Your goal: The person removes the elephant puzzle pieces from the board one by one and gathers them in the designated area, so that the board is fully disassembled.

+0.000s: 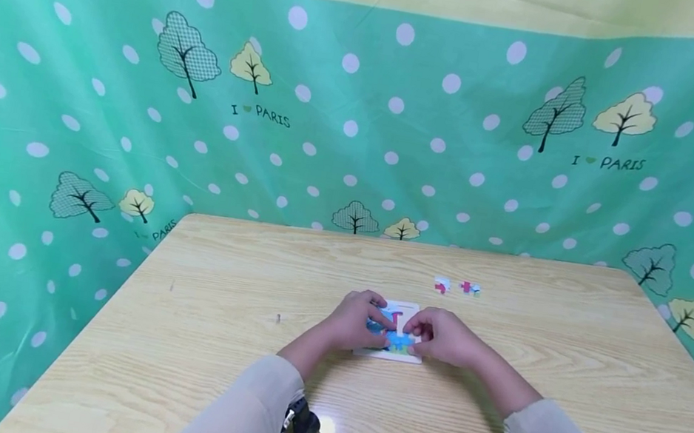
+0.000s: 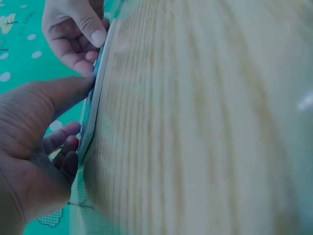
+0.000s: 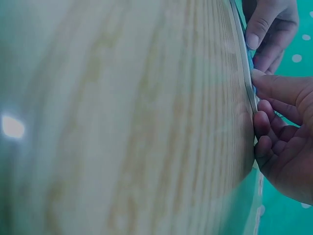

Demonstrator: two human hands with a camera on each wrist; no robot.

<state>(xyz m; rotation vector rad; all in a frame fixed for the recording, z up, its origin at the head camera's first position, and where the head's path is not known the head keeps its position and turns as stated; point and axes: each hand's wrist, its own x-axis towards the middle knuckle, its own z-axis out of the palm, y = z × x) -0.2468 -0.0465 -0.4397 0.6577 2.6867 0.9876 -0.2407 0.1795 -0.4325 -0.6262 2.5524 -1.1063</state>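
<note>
A jigsaw puzzle [image 1: 397,341] in a white-bordered tray [image 1: 390,356] lies flat on the table, showing a blue picture with a little red. A pale gap runs down its upper middle. My left hand [image 1: 360,321] rests over its left side, thumb and fingers spread and touching the pieces. From the right, my right hand [image 1: 446,338] touches the puzzle with thumb and fingertips, its other fingers loosely bent beside the tray edge. Both wrist views catch the tray only edge-on, so what lies under the fingertips is hidden.
Two loose puzzle pieces or small joined clusters lie behind the tray: a white and red one [image 1: 441,284] and a red and blue one [image 1: 469,289]. A tiny dark speck [image 1: 278,318] sits left of my left hand. A green dotted curtain [image 1: 335,117] hangs behind the wooden table [image 1: 215,376].
</note>
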